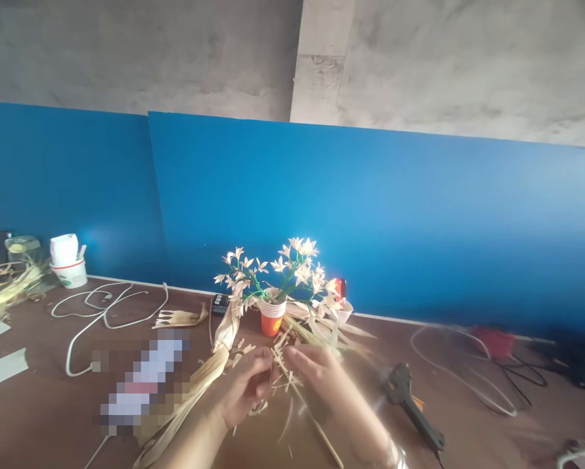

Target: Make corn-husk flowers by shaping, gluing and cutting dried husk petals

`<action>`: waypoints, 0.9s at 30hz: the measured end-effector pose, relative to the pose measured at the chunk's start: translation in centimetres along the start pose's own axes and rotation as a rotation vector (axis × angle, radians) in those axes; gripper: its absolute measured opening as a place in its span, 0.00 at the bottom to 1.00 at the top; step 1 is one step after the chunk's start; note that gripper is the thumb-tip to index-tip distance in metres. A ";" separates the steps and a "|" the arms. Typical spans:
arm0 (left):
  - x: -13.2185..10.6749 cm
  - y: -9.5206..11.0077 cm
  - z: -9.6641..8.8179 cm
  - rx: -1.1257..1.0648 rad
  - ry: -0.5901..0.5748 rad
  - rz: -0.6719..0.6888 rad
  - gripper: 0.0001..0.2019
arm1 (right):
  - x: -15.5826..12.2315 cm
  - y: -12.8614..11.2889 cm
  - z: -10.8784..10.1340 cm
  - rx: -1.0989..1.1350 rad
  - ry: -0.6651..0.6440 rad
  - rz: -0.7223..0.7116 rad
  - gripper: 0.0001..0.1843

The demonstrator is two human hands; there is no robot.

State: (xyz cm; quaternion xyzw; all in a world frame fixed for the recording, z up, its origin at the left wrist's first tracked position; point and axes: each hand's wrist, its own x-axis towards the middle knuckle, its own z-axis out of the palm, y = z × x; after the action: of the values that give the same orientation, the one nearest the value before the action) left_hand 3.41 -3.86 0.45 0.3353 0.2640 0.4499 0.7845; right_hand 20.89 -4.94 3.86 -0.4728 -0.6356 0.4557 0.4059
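Note:
My left hand [243, 387] and my right hand [316, 374] meet low in the middle over a brown table [43, 417]. Both have their fingers pinched on thin pale straw strips [280, 365] held between them. A long dried corn husk [209, 371] lies along my left forearm. Just behind the hands stands an orange paper cup [271, 318] with green stems and small cream husk flowers [283, 267]. Loose straw bits lie scattered under the hands.
A black glue gun [412, 404] lies to the right with cables [468, 378] behind it. White cord [101, 309] loops at the left, near a white cup [68, 260] and husk pile [6, 290]. A blue wall panel [370, 215] backs the table.

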 end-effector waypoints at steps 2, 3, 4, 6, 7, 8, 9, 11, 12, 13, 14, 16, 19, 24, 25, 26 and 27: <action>-0.1 -0.2 0.3 0.048 -0.076 -0.050 0.15 | 0.2 -0.1 1.6 0.248 -0.127 0.021 0.22; 0.0 -0.3 0.4 0.053 -0.098 -0.066 0.15 | 0.3 0.0 2.1 0.316 -0.128 0.063 0.23; 0.0 -0.4 0.4 0.051 -0.108 -0.075 0.16 | 0.4 0.3 2.5 0.366 -0.103 0.100 0.23; 0.1 -0.4 0.3 0.060 -0.104 -0.090 0.17 | 0.5 1.0 2.7 0.405 -0.039 0.152 0.24; 0.1 -0.4 0.3 0.077 -0.099 -0.099 0.17 | 0.6 1.3 2.6 0.413 -0.017 0.160 0.24; 0.1 -0.3 0.2 0.098 -0.094 -0.104 0.17 | 0.7 1.6 2.5 0.416 0.002 0.157 0.24; 0.1 -0.2 0.1 0.124 -0.092 -0.108 0.18 | 0.8 1.9 2.5 0.420 0.019 0.150 0.24; 0.0 0.0 0.0 0.187 -0.103 -0.117 0.21 | 0.9 2.2 2.5 0.436 0.050 0.140 0.24; 0.0 0.0 0.0 0.215 -0.110 -0.113 0.22 | 0.9 2.2 2.5 0.438 0.061 0.138 0.24; 0.0 0.0 -0.1 0.239 -0.115 -0.104 0.23 | 0.9 2.1 2.7 0.429 0.079 0.138 0.24; 0.1 -0.1 -0.2 0.256 -0.120 -0.091 0.24 | 0.9 2.0 2.8 0.410 0.104 0.138 0.25; 0.3 -0.3 -0.4 0.278 -0.137 -0.058 0.24 | 0.8 1.6 3.1 0.340 0.182 0.131 0.25; 0.7 -0.7 -0.8 0.318 -0.138 -0.030 0.24 | 0.6 1.2 3.5 0.220 0.284 0.093 0.25; 0.7 -0.6 -0.5 0.382 -0.074 -0.006 0.23 | 0.7 1.5 3.7 0.171 0.371 0.029 0.25; 0.7 -0.5 -0.5 0.410 -0.051 0.004 0.22 | 0.7 1.5 3.6 0.185 0.406 0.013 0.25; 0.7 -0.4 -0.4 0.449 -0.018 0.023 0.22 | 0.6 1.4 3.4 0.208 0.447 -0.001 0.25; 0.9 -0.3 -0.5 0.495 0.031 0.061 0.21 | 0.5 1.2 3.1 0.239 0.491 -0.010 0.25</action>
State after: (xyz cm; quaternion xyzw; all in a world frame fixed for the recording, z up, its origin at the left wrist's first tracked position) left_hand 3.62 -3.07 -0.20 0.5182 0.3680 0.4003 0.6602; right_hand 18.10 -4.86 1.92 -0.5145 -0.4622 0.3974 0.6031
